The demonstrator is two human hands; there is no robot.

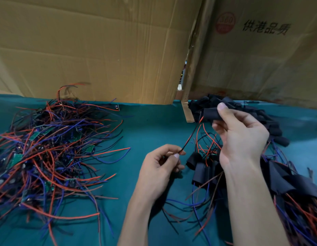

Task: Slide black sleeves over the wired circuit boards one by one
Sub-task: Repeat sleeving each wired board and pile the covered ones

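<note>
A black sleeve [210,113] is held up above the green surface [150,125], pinched between the thumb and curled fingers of the right hand [241,134]. From the sleeve's left end, a red and black pair of wires [191,134] runs down and to the left, and its lower end is pinched between the thumb and forefinger of the left hand [161,164], whose other fingers are curled in. Whether a circuit board is already inside the sleeve cannot be told. Just below the hands, on the right, a heap of sleeved boards [201,172] is seen with red, blue and black wires trailing out toward the near edge. Behind the right hand, a pile of loose black sleeves [271,121] lies against the back of the surface. Well apart on the left, a large tangle of bare wired boards [47,148] is spread out, small green boards showing among the wires. Cardboard boxes [101,50] stand along the back, one printed with dark characters and a red round mark.
</note>
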